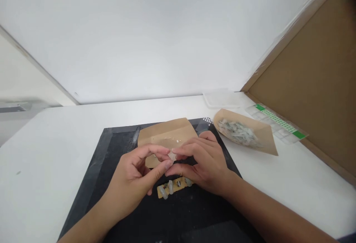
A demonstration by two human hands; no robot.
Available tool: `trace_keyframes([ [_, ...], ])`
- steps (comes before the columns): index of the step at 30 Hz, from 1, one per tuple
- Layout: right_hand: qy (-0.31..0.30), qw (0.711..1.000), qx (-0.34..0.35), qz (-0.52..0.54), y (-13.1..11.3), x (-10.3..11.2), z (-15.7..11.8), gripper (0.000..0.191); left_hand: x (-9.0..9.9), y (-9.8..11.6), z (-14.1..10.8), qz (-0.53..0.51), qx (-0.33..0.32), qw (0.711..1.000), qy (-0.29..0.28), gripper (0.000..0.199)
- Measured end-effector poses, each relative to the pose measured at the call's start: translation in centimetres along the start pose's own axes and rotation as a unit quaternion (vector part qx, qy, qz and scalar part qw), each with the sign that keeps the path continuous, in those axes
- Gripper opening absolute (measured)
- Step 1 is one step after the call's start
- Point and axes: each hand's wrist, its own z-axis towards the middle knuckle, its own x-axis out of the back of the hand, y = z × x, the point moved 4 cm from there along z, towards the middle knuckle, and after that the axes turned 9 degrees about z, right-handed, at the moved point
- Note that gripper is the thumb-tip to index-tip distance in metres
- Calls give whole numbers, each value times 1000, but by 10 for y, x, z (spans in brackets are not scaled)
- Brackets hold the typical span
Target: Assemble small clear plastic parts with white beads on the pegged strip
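Between the fingertips of both hands is a small translucent piece point(172, 156), too small to make out fully. My left hand point(141, 176) pinches it from the left with thumb and fingers. From the right, my right hand point(201, 161) pinches the same piece. Just below the fingers, a yellowish strip point(174, 186) lies on the black mat point(155, 217), bearing several small greyish pieces; my right hand covers its right end. Behind the hands, a brown paper sheet point(167, 130) holds a few tiny white bits.
A brown paper tray point(267, 135) with many pale translucent pieces stands at the right. Beyond it lie a clear plastic case with a green-and-white label point(278, 121) and a clear lid point(221, 98). A brown cardboard panel point(311, 76) rises on the right, a white wall behind.
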Motion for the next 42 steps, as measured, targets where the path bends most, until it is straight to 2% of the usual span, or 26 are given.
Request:
trace_keyframes([
  [5, -5, 1000, -4, 2, -3, -1, 0, 30, 0, -2, 0, -15, 4, 1000, 1, 25],
  [12, -9, 999, -25, 22, -1, -2, 2, 23, 4, 4, -1, 38, -15, 999, 20, 24],
  [18, -11, 998, -41, 50, 2, -2, 0, 22, 6, 7, -1, 60, -24, 997, 30, 19],
  [21, -15, 997, -51, 54, 3, -2, -1, 29, 5, 7, 0, 61, -25, 998, 25, 18],
  [25, -14, 999, -23, 34, 1, -2, -1, 29, 4, 4, 2, 49, -12, 999, 20, 21],
  [30, 15, 999, 33, -38, -1, 3, -1, 25, 5, 0, 4, 38, -10, 999, 37, 21],
  [34, -6, 997, 55, -60, 0, 7, 0, 28, 6, 4, 3, 33, -23, 999, 34, 21],
  [37, -27, 999, 25, -25, 6, 12, 4, 28, 7, 7, 2, 62, -48, 996, 35, 21],
  [39, -67, 998, 2, 16, 11, 16, 7, 31, 8, 8, 2, 117, -75, 989, 40, 21],
  [42, -158, 984, -20, 77, 15, 19, 6, 32, 10, 10, 2, 185, -113, 975, 45, 27],
])
